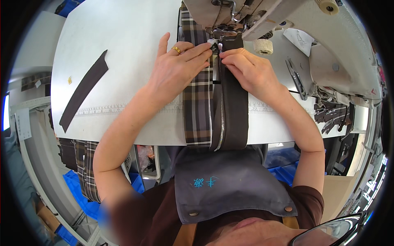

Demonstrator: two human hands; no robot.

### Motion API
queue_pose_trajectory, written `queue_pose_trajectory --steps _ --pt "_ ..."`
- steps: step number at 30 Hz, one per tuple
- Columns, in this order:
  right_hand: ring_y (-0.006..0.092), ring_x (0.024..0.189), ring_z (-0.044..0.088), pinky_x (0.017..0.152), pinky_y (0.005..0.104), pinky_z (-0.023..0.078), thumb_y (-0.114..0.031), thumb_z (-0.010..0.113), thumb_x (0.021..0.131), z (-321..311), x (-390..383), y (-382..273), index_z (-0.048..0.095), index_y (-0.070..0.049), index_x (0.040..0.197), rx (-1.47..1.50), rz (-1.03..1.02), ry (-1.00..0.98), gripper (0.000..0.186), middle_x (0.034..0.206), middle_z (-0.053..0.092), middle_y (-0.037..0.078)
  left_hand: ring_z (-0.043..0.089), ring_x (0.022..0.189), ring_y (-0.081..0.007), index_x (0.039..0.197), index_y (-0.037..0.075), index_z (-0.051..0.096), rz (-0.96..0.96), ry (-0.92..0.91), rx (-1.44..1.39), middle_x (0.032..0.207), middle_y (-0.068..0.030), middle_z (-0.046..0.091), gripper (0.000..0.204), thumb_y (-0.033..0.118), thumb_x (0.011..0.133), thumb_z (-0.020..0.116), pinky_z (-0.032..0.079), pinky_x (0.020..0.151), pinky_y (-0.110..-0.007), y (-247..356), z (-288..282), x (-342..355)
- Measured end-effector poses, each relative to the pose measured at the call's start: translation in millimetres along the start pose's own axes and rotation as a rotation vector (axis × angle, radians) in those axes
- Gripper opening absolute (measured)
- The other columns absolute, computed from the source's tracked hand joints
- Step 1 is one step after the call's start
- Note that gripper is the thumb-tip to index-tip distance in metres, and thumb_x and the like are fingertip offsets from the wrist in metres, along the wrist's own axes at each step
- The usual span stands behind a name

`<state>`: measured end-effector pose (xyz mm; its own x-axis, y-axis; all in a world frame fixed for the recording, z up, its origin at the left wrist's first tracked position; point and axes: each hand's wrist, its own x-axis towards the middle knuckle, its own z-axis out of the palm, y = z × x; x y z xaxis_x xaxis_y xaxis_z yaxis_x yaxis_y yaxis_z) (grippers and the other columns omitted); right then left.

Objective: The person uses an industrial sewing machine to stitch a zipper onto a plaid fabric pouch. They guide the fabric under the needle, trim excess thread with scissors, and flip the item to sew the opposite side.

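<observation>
A metal zipper (222, 117) runs lengthwise between a strip of plaid fabric (197, 119) on the left and a dark fabric panel (237, 119) on the right. Their far ends lie at the needle area of a sewing machine (219, 33). My left hand (174, 67) rests flat on the plaid strip, fingers stretched toward the presser foot, with a ring on one finger. Beside the foot, my right hand (252, 71) pinches the zipper's edge between thumb and forefinger. The fingers partly cover the spot held.
On the white table, a curved dark fabric piece (84, 90) lies at the left. Thread snips (297, 80) and a white paper (299, 40) are right of the machine. Dark scraps (331, 115) pile at the right edge. Plaid fabric (85, 164) hangs below the table's left front.
</observation>
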<state>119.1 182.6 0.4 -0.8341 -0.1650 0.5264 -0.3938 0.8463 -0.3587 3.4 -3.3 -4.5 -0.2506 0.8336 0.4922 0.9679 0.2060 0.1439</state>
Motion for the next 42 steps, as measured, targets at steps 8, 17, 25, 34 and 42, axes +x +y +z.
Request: queue_pose_trajectory --steps 8,17,25,34,42 --pt "0.0272 0.066 0.064 0.055 0.0354 0.051 -0.007 0.064 0.082 7.3 6.1 1.4 0.059 -0.004 0.091 -0.016 -0.025 0.087 0.011 0.076 0.065 0.009 0.057 0.094 -0.0149 0.098 0.011 0.068 -0.012 0.02 0.018 0.109 0.0052 0.065 0.021 0.022 0.08 0.068 0.025 0.103 -0.057 -3.2 -2.1 0.4" --pt "0.0267 0.066 0.062 0.056 0.035 0.05 -0.002 0.06 0.075 4.1 2.3 5.0 0.058 -0.003 0.093 -0.155 -0.07 0.028 0.017 0.077 0.062 0.009 0.058 0.097 -0.0166 0.106 0.011 0.068 -0.005 -0.043 -0.01 0.111 0.0043 0.066 0.026 0.024 0.083 0.065 0.022 0.106 -0.056 -3.1 -3.4 4.6" --pt "0.0259 0.074 0.062 0.06 0.0347 0.051 -0.001 0.058 0.072 -0.1 3.6 -2.4 0.054 -0.002 0.091 -0.171 -0.081 -0.001 0.019 0.089 0.061 0.007 0.057 0.098 -0.0146 0.101 0.01 0.068 0.009 -0.031 -0.028 0.111 0.0029 0.065 0.023 0.022 0.081 0.067 0.026 0.105 -0.055 -0.9 0.5 3.2" --pt "0.0258 0.078 0.063 0.062 0.034 0.052 -0.003 0.061 0.074 0.7 1.2 -3.1 0.055 -0.002 0.093 -0.16 -0.072 -0.013 0.02 0.091 0.061 0.008 0.057 0.1 -0.0148 0.1 0.009 0.068 -0.009 -0.031 -0.078 0.113 0.0021 0.064 0.021 0.02 0.082 0.066 0.026 0.105 -0.055 1.7 0.2 3.9" --pt "0.0221 0.083 0.062 0.069 0.0313 0.052 -0.013 0.071 0.074 5.3 -6.8 -2.3 0.064 -0.004 0.093 -0.181 -0.052 0.101 0.022 0.101 0.063 0.006 0.058 0.098 -0.0168 0.095 0.008 0.066 0.04 0.021 0.012 0.112 -0.0002 0.063 0.019 0.018 0.078 0.066 0.029 0.102 -0.056 3.7 2.0 0.7"
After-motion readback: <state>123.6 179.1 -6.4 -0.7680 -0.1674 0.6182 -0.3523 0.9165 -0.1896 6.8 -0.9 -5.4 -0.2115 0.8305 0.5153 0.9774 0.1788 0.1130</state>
